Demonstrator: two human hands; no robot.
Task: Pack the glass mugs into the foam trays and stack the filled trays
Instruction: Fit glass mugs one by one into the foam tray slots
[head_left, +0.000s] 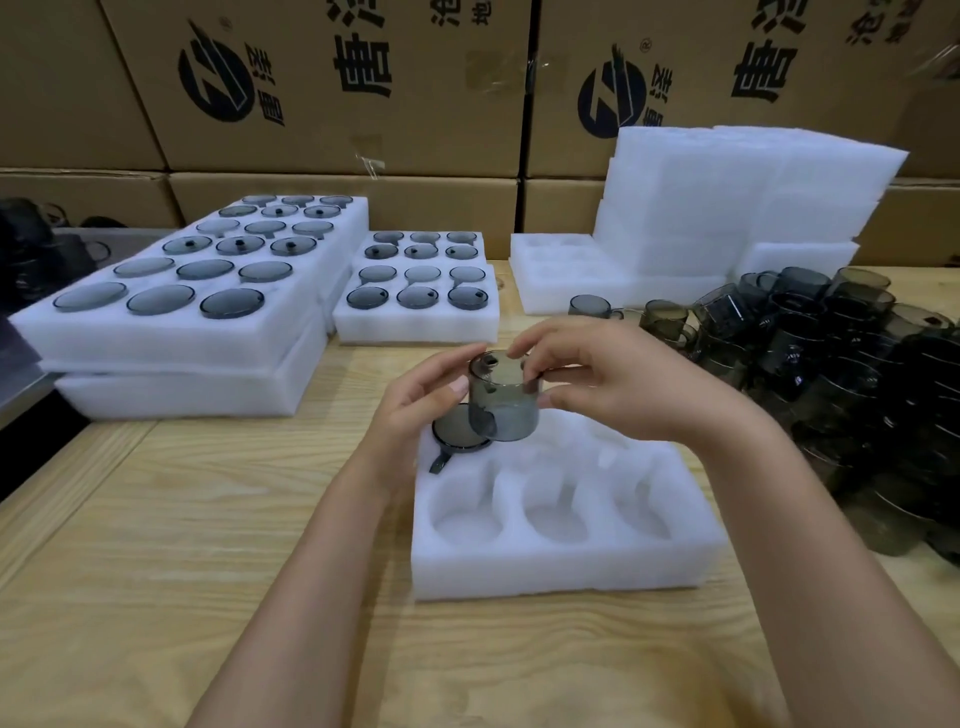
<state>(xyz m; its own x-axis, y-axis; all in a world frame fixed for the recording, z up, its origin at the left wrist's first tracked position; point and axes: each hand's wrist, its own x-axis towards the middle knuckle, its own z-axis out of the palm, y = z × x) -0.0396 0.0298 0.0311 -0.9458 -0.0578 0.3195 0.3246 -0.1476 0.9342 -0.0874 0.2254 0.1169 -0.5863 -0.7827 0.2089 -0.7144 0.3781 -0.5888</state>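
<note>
Packing step, one pocket filled: your left hand and right hand are together on a grey glass mug, fingers pinching its side and rim, holding it just above the far row of the foam tray, beside the seated mug in the far-left pocket. The next move likely calls for turning the handle to match a pocket's notch, then lowering the glass straight in.

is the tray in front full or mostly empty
Mostly empty: the tray holds one mug in its far-left pocket; the three near pockets are bare.
</note>
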